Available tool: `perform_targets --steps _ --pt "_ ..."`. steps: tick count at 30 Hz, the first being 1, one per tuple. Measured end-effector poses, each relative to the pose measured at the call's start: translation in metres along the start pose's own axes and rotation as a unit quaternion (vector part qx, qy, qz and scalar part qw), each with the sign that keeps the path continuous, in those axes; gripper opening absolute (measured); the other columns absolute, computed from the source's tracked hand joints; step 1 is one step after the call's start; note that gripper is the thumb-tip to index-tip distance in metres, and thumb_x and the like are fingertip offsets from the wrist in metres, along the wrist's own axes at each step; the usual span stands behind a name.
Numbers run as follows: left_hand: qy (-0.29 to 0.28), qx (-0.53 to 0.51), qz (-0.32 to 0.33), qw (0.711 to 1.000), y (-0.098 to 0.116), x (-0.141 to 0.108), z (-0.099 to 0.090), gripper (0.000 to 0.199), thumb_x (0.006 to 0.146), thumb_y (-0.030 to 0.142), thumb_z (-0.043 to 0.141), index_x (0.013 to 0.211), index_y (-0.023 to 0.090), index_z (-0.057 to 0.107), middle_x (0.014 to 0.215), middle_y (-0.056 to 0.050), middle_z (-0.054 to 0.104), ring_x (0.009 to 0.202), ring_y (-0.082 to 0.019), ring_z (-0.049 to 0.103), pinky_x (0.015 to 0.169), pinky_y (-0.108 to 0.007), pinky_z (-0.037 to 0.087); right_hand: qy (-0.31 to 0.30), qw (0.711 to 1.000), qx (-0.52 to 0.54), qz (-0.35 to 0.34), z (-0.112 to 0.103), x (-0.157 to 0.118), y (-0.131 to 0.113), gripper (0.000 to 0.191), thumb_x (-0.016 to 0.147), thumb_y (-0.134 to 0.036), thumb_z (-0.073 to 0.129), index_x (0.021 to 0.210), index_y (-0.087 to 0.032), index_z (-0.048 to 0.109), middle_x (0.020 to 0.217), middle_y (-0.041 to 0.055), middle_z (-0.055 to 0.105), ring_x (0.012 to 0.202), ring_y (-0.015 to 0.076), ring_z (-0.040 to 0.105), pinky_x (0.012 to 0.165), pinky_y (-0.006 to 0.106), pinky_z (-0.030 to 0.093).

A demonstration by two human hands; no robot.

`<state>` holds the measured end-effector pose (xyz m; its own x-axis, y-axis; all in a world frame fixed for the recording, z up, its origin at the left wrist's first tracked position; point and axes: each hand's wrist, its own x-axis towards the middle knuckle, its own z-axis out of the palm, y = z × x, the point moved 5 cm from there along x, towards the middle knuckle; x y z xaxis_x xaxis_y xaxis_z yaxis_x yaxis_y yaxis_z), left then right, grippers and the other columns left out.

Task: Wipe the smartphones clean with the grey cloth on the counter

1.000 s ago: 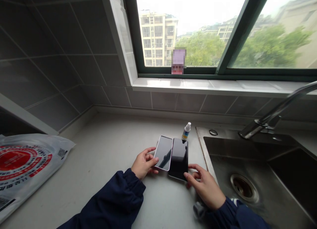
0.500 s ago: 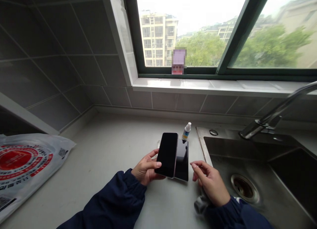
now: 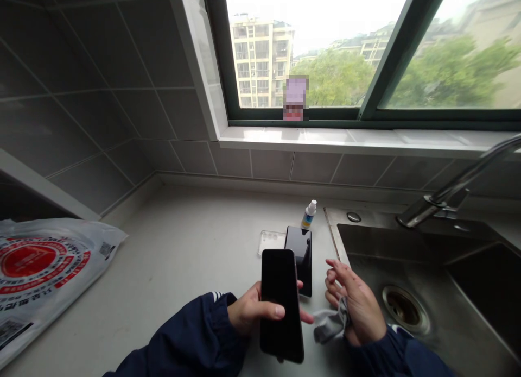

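My left hand (image 3: 254,310) is closed around a black smartphone (image 3: 280,301), its thumb lying across the dark screen and fingertips showing past the right edge. To the right, my right hand (image 3: 356,301) has its fingers curled, with a crumpled grey cloth (image 3: 330,324) hanging from its lower fingers. A second black smartphone (image 3: 302,246) lies on the counter behind the held one, which covers part of it. Beside that phone lies a clear phone case (image 3: 269,240), also partly covered. A small white bottle (image 3: 309,214) with a blue and yellow label stands just behind.
The pale counter (image 3: 183,246) runs along a tiled wall under a window. At right is a steel sink (image 3: 366,268) with a drain (image 3: 405,309) and a chrome faucet (image 3: 431,206). A white plastic bag (image 3: 52,274) with red print lies at the far left.
My left hand has brought the phone nearer to me, uncovering more of the clear case and second phone. My right hand has shifted slightly right, and the grey cloth shows more.
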<state>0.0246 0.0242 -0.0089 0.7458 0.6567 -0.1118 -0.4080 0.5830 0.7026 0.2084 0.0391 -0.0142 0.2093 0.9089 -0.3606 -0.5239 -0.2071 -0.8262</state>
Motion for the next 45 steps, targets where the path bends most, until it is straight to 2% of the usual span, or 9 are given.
perform_targets --steps 2,5,9,18,22,27,35,40,45 --pt "-0.005 0.016 -0.002 1.000 -0.009 -0.002 0.006 0.057 0.069 0.024 0.073 0.122 0.011 0.058 0.109 -0.021 0.070 0.099 -0.028 0.068 0.081 -0.034 0.052 0.000 1.000 0.024 -0.006 0.002 -0.004 0.000 0.040 0.072 -0.049 0.077 0.095 -0.019 0.064 0.068 -0.0051 0.048 0.045 0.0011 0.032 0.036 0.012 0.028" --pt "-0.015 0.051 -0.028 0.998 -0.018 -0.006 0.013 0.057 0.067 0.023 0.075 0.121 0.013 0.061 0.125 -0.020 0.062 0.114 -0.031 0.060 0.091 -0.037 0.047 -0.004 0.999 0.050 -0.015 0.005 -0.007 0.000 0.037 0.076 -0.047 0.075 0.094 -0.018 0.064 0.069 -0.0043 0.049 0.046 0.0015 0.034 0.036 0.012 0.031" --pt "-0.014 0.092 -0.050 0.994 -0.018 -0.007 0.015 0.061 0.067 0.026 0.074 0.126 0.015 0.059 0.133 -0.017 0.057 0.118 -0.031 0.057 0.098 -0.042 0.042 -0.005 0.998 0.053 -0.015 0.007 -0.010 0.000 0.034 0.077 -0.046 0.075 0.092 -0.017 0.064 0.069 -0.0040 0.049 0.046 0.0018 0.035 0.036 0.012 0.034" --pt "-0.004 0.087 -0.055 0.995 -0.016 -0.004 0.019 0.055 0.066 0.027 0.076 0.118 0.012 0.064 0.108 -0.012 0.069 0.099 -0.023 0.064 0.091 -0.033 0.045 -0.033 0.995 0.093 -0.005 0.020 -0.027 0.004 0.031 0.077 -0.046 0.072 0.093 -0.021 0.063 0.070 -0.0049 0.047 0.044 0.0030 0.033 0.033 0.015 0.037" --pt "0.024 0.077 -0.061 0.995 -0.015 -0.005 0.022 0.053 0.067 0.028 0.075 0.117 0.015 0.065 0.102 -0.009 0.070 0.092 -0.020 0.064 0.085 -0.030 0.046 -0.045 0.991 0.129 -0.002 0.020 -0.028 0.005 0.031 0.083 -0.050 0.061 0.098 -0.023 0.064 0.077 -0.0024 0.048 0.047 0.0059 0.038 0.036 0.019 0.041" --pt "0.052 0.072 -0.080 0.993 -0.016 -0.007 0.022 0.052 0.066 0.027 0.076 0.116 0.016 0.065 0.103 -0.008 0.069 0.090 -0.019 0.063 0.081 -0.028 0.046 -0.055 0.987 0.151 0.005 0.020 -0.029 0.009 0.031 0.084 -0.050 0.058 0.098 -0.023 0.065 0.081 -0.0003 0.050 0.051 0.0085 0.042 0.038 0.021 0.041" --pt "0.088 0.052 -0.056 0.993 -0.024 -0.004 0.008 0.052 0.068 0.029 0.073 0.117 0.014 0.065 0.106 -0.012 0.067 0.094 -0.023 0.063 0.083 -0.034 0.047 -0.063 0.990 0.108 0.062 0.020 -0.028 0.025 0.038 0.081 -0.053 0.063 0.102 -0.021 0.065 0.086 0.0038 0.059 0.058 0.0111 0.051 0.047 0.022 0.044" --pt "0.098 0.038 -0.055 0.993 -0.025 -0.004 0.009 0.050 0.069 0.029 0.073 0.115 0.012 0.065 0.104 -0.014 0.068 0.092 -0.024 0.064 0.083 -0.035 0.047 -0.086 0.989 0.110 0.055 0.024 -0.032 0.020 0.037 0.080 -0.051 0.065 0.098 -0.019 0.065 0.088 0.0064 0.062 0.062 0.0131 0.054 0.049 0.022 0.043" --pt "0.079 0.040 -0.051 0.995 -0.021 -0.002 0.014 0.052 0.070 0.030 0.073 0.117 0.011 0.064 0.100 -0.013 0.068 0.089 -0.022 0.064 0.081 -0.032 0.046 -0.107 0.988 0.104 0.040 0.032 -0.038 0.013 0.036 0.081 -0.051 0.064 0.094 -0.018 0.065 0.083 0.0059 0.061 0.062 0.0134 0.051 0.050 0.023 0.042"
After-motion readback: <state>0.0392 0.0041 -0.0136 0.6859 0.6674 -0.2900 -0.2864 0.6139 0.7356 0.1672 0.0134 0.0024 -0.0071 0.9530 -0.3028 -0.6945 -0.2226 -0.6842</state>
